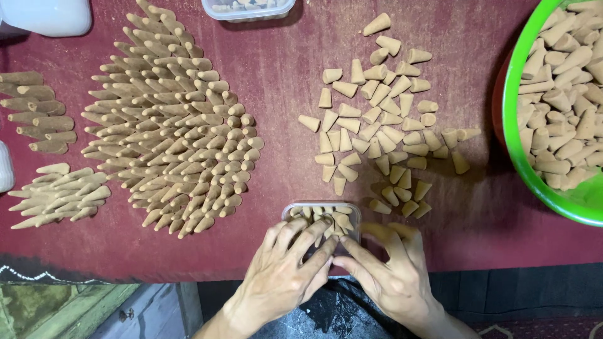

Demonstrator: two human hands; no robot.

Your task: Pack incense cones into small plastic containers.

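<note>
Lower centre, our left hand (282, 273) and right hand (392, 273) lie fingers spread over the small clear box (321, 220), pinching nothing, seemingly; a nudge could spill its cones (339, 221).

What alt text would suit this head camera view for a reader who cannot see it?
Two bare hands, left hand and right hand, press on a small clear plastic box filled with tan incense cones. On the dark red cloth stand rows of upright cones, beside a loose scatter of cones and a green bowl holding more.
</note>
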